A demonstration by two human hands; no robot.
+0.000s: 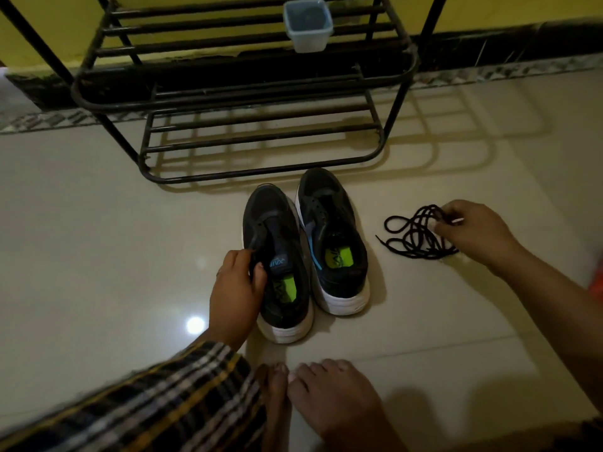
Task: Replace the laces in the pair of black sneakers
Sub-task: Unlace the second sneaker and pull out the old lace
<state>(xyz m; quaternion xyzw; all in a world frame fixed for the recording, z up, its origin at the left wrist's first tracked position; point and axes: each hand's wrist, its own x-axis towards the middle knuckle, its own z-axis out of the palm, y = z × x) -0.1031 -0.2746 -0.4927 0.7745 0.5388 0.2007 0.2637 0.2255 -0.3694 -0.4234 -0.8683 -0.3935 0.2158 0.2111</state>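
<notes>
While the two black sneakers are sitting side by side on the pale tiled floor [98, 223], heels toward the person and toes toward the rack, the left sneaker [277, 256] is being held at its collar: the left hand [236, 288] is curling its fingers and thumb round the inner edge beside the tongue. The right sneaker [332, 243] is standing untouched, just beside the first and slightly farther forward. Both appear to be lying with eyelets bare, though the dim light is making that hard to confirm. Off to the right of the pair, apart from it, the loose bundle of black laces [414, 233] is lying on the tiles in tangled loops, and the right hand [473, 230] is pinching it at its far right side. So the laces are lying to the right of the shoes, nearer the right hand, and the next move is probably turning on carrying them leftward to the held sneaker, whose long axis is running away from the person. Bare feet [326, 393] are resting close behind the heels. Beyond the toes a black metal shoe rack [261, 102] is standing against the yellow wall, bearing a clear plastic container [308, 26] whose contents I cannot tell.
</notes>
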